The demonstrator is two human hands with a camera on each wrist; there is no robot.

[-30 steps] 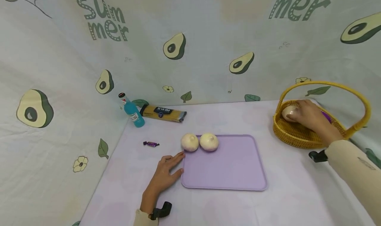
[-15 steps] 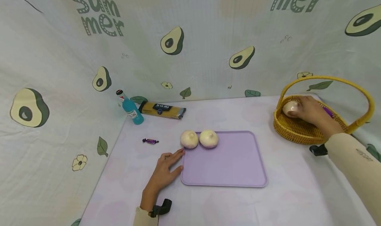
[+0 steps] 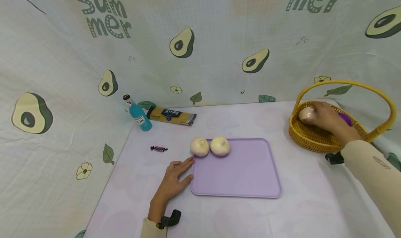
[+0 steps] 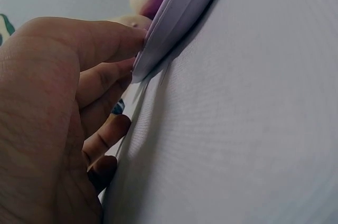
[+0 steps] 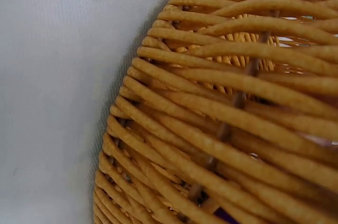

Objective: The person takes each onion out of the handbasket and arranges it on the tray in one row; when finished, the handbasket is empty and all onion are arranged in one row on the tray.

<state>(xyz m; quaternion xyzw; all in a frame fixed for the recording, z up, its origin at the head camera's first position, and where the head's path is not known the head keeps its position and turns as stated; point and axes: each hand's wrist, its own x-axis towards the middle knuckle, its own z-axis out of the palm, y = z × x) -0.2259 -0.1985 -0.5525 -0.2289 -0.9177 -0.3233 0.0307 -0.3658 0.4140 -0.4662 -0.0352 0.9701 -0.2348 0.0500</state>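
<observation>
My right hand (image 3: 324, 116) reaches into a yellow wicker basket (image 3: 308, 145), its fingers curled over a round, pale turnip (image 3: 306, 114) at the basket's left end. Part of that turnip is hidden by the hand. The right wrist view shows only the woven basket wall (image 5: 211, 97) and cloth. My left hand (image 3: 174, 178) lies on the table with fingers extended, fingertips at the left edge of a lilac tray (image 3: 238, 175). The left wrist view has the thumb against the tray rim (image 4: 174, 23). Two cream-and-purple turnips (image 3: 199, 147) sit side by side at the tray's back left corner.
Behind the tray lie a yellow pasta packet (image 3: 171, 116) and a blue bottle (image 3: 140, 116). A purple-wrapped candy (image 3: 158, 148) is left of the turnips. Something purple (image 3: 345, 119) shows inside the basket, whose tall handle (image 3: 347, 82) arches over the right arm.
The head view has tilted slightly, so the scene sits a little higher. The right hand stays at the turnip in the basket, and the left hand keeps its place at the tray edge.
</observation>
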